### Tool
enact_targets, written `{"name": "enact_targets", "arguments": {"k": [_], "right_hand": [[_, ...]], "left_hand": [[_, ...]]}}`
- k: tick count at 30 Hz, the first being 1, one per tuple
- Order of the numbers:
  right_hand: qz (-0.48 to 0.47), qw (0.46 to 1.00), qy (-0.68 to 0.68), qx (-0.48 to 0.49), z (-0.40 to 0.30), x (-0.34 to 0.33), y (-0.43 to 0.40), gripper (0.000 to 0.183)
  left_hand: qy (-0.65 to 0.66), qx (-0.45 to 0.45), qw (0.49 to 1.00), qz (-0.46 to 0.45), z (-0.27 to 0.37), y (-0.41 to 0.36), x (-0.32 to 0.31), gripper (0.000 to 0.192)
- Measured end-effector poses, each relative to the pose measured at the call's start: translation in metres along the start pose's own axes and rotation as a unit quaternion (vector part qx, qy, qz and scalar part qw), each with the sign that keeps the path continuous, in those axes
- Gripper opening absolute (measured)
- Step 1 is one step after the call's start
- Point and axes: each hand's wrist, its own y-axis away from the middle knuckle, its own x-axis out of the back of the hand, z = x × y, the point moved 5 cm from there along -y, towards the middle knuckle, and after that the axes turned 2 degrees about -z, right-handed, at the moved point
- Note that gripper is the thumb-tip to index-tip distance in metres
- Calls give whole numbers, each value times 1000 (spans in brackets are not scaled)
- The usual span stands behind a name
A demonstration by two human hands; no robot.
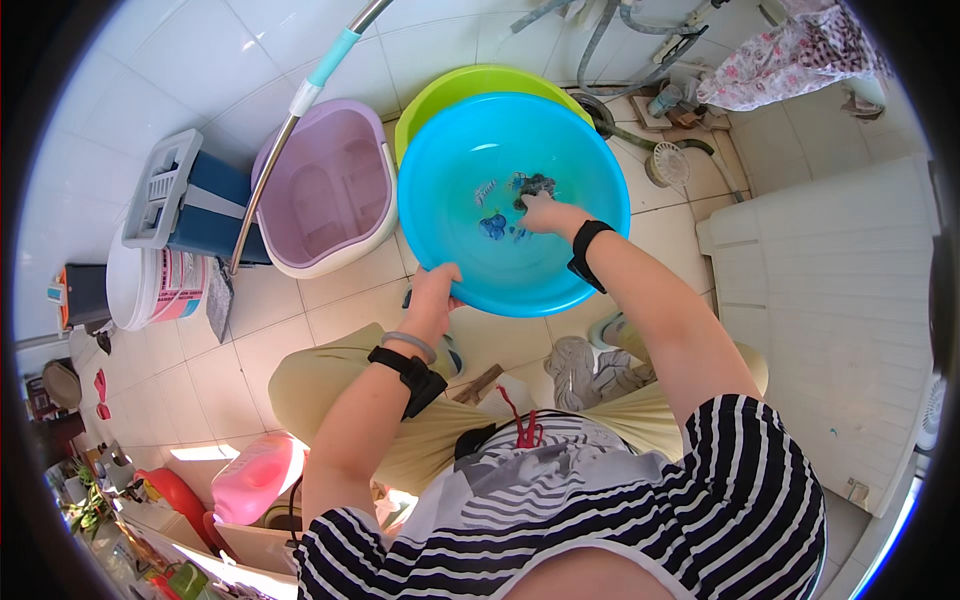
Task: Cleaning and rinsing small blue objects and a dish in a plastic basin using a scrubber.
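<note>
A large blue plastic basin [450, 240] with printed pictures on its bottom is tilted before me. My left hand [435, 291] grips its near left rim, fingers beneath and thumb on top. Inside the basin, my right hand [545, 213] presses a dark grey, mesh-like scrubber [534, 187] against the bottom, right of the printed fruit. Behind and partly under the blue basin is a lime green basin [487, 73]. Whether the blue one rests on it I cannot tell.
Left stand a purple foot tub [326, 180], a metal mop pole [270, 165], a blue mop bucket [214, 202] and a white tub [135, 277]. A grey hose [637, 139] and round floor drain cover [669, 165] lie behind right. A white appliance [810, 300] borders the right; grey cloth [574, 371] lies below.
</note>
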Motion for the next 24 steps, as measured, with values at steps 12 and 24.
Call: {"name": "enact_targets", "arguments": {"k": [12,24], "right_hand": [[218,972,46,76,-4,16,-38,18],[107,992,64,-4,52,41,-67,34]], "left_hand": [[58,-4,998,6,-1,-12,-10,24],[65,26,997,15,1,-7,-22,36]]}}
